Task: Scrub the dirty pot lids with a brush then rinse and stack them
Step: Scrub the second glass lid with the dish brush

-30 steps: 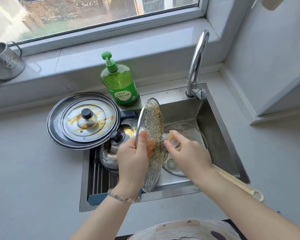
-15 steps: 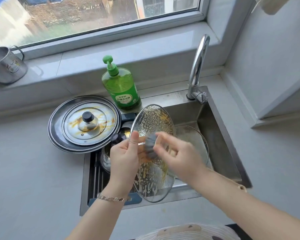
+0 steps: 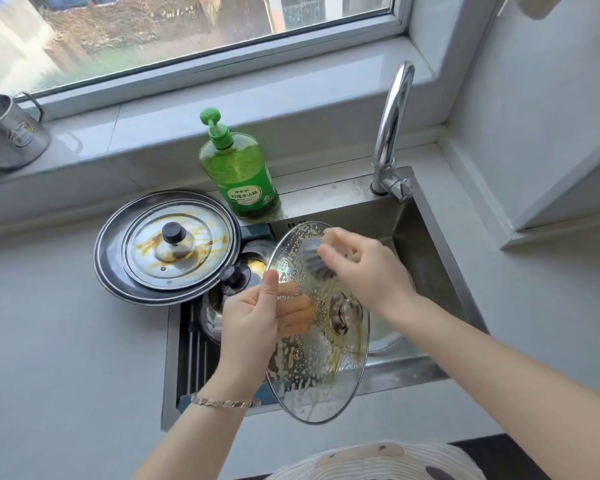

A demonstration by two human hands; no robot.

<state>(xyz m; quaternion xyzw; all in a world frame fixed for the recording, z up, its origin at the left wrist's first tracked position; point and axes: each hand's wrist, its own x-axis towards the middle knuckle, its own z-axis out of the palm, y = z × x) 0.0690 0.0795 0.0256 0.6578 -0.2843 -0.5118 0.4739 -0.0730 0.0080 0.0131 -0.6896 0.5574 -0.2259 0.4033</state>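
Lid (image 3: 312, 368): tilted over sink (image 3: 426, 258), centre frame. Left hand (image 3: 253, 323) pinches its left rim. Right hand (image 3: 364, 268) grips brush (image 3: 314, 258) on lid's upper part; soapy remainder lies below.

Five lids (image 3: 321, 375), one brush (image 3: 311, 258), one soap bottle (image 3: 239, 174), one mug (image 3: 9, 135), one tap (image 3: 392, 126)

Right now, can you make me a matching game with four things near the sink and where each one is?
1. glass lid
2. brush
3. soap bottle
4. metal cup

A. on the windowsill
B. gripped by the right hand
C. at the sink's back edge
D. held by the left hand

Pairs: 1-D, 2-B, 3-C, 4-A.
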